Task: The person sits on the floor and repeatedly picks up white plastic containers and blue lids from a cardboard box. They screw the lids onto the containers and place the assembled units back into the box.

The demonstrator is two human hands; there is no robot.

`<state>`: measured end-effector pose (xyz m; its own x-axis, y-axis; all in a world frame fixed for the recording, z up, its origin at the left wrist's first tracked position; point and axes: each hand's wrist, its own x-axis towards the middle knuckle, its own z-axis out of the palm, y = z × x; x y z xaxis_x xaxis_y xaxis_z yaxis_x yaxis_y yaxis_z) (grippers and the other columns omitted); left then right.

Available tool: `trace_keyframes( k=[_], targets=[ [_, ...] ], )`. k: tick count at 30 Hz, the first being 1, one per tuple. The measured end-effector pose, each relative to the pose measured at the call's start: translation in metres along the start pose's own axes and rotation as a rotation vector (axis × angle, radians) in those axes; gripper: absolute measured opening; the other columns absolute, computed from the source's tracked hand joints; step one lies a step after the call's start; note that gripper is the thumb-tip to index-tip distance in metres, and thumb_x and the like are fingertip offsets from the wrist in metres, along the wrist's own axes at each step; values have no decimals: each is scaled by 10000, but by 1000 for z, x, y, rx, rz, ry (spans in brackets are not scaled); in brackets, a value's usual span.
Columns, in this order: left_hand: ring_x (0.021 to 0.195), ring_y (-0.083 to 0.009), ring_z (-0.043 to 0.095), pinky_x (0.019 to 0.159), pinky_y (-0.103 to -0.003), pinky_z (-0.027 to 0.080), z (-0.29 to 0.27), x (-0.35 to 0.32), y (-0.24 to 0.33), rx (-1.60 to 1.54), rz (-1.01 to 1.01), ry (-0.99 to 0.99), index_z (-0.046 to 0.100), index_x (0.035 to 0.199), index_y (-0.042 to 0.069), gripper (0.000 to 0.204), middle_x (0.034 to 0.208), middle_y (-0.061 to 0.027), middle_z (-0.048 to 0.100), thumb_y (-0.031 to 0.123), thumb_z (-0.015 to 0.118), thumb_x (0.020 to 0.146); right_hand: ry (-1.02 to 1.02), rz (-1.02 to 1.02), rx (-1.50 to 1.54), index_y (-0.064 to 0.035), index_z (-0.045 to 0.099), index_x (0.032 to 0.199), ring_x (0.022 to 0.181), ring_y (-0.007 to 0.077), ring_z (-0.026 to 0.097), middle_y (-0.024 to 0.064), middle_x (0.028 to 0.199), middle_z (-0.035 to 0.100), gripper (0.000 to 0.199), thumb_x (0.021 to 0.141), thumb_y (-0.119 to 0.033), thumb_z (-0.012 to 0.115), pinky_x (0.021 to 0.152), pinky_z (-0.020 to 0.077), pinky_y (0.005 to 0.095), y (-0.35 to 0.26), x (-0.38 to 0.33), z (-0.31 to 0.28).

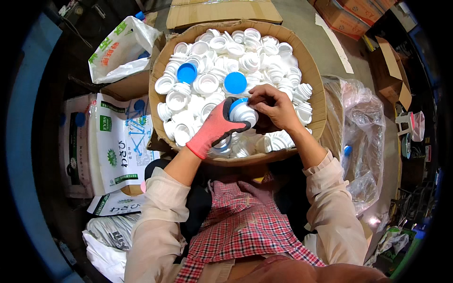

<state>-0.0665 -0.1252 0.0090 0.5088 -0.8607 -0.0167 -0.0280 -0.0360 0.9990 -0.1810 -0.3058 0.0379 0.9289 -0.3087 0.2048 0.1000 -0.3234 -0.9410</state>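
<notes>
My left hand [213, 128], in a red glove with black fingers, is closed around a white threaded plastic cap [244, 116] with a blue piece [239, 102] at its upper edge. Bare, my right hand [277, 109] meets that cap's right edge with its thumb and fingers pinched; whatever is between the fingertips is hidden. Both hands are over a large cardboard box [317, 96] heaped with white threaded caps [206, 84]. Two round blue pieces, one at the left [187, 73] and one nearer the middle [235, 83], lie on the heap.
A white plastic bag [120, 49] and printed sacks [123, 146] are on the left. Clear plastic sheeting [361, 141] lies right of the box. Beyond it are a flat cardboard piece [224, 13] and, farther right, cartons [347, 18]. A small stool [405, 123] stands at the right.
</notes>
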Motion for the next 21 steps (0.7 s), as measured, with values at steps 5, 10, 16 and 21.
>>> trace_keyframes(
  k=[5,10,16,21],
  targets=[
    [1071,-191,578,916,-304,488,0,0,16,-301,14,210,450,1312,-49,697,1211,-132,567,109,817,741,26,232,230,27,643,983,912,122,641,51,944,685,157,832,2,677,860,503,264,0,3,-5],
    [1104,-233,581,923,-344,481,3,-3,1,25,23,66,425,1325,-17,824,1191,-157,586,184,863,657,-116,79,66,-16,681,936,881,153,642,54,923,671,140,796,-9,685,828,503,286,-4,2,-5],
    [1183,-268,553,989,-361,445,20,-7,-16,283,-122,-130,342,1408,-16,975,1296,-176,549,310,865,653,-395,111,-348,-32,681,888,884,308,645,146,929,690,185,714,-87,709,778,504,370,1,-1,15],
    [1211,-374,518,1014,-404,424,24,1,-47,614,-249,-166,480,1314,-17,722,1293,-275,514,399,733,781,-374,135,-736,-24,651,1130,1126,377,562,197,1157,624,387,750,28,600,978,451,413,74,19,-7]
  ],
)
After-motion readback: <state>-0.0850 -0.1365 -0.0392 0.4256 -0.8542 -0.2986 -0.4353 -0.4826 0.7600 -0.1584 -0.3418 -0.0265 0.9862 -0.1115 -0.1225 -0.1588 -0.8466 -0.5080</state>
